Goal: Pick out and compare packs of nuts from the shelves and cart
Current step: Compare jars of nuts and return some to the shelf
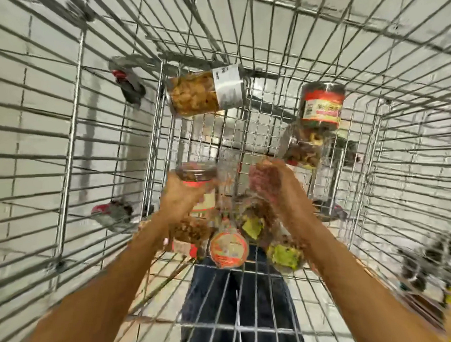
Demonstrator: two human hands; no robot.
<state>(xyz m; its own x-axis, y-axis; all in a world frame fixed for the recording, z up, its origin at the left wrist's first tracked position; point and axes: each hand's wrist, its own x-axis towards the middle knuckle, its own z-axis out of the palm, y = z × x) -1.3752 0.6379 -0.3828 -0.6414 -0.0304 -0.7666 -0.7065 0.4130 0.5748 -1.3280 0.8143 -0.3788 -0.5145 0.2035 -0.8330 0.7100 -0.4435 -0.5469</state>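
Note:
I look down into a wire shopping cart (150,138). My left hand (180,196) is shut on a clear jar of nuts with a red label and dark lid (196,175), held upright above the cart floor. My right hand (271,184) is beside it, blurred, its fingers curled at something reddish; whether it grips a pack is unclear. Under my hands lie several packs: a jar with a red-orange lid (229,248) and packs with green labels (285,253). At the far end lie a white-labelled jar (205,94) and a red-labelled jar (321,104).
A clear pack of mixed nuts (304,148) leans below the red-labelled jar at the right. The cart's wire walls close in on all sides. Cart wheels (112,214) and a tiled floor show through the mesh. My dark trousers (235,299) show beneath the cart.

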